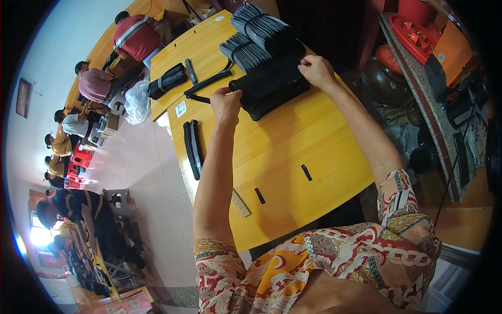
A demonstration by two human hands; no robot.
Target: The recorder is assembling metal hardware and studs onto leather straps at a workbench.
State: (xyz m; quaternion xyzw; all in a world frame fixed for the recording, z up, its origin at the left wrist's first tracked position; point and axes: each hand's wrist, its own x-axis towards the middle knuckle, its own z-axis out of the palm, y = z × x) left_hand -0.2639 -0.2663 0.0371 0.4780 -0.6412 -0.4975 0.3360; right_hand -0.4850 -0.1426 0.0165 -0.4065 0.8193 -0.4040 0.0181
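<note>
A black fabric piece spans the space between my two hands above the far part of the yellow table. Closed in a pinch, my left hand grips its left end. My right hand is also closed, fingers pinching its upper right corner. Under or behind it lies more black material, and I cannot make out where one ends and the other begins. Just beyond are bundles of folded grey-and-black strips, stacked and tied with dark bands. A long black strap lies left of my left hand.
A dark tied bundle rests at the table's left edge, near a clear plastic bag. Two dark strips, small black pieces and a beige ruler-like strip lie nearer. A stone counter runs along the right. Several people sit working left.
</note>
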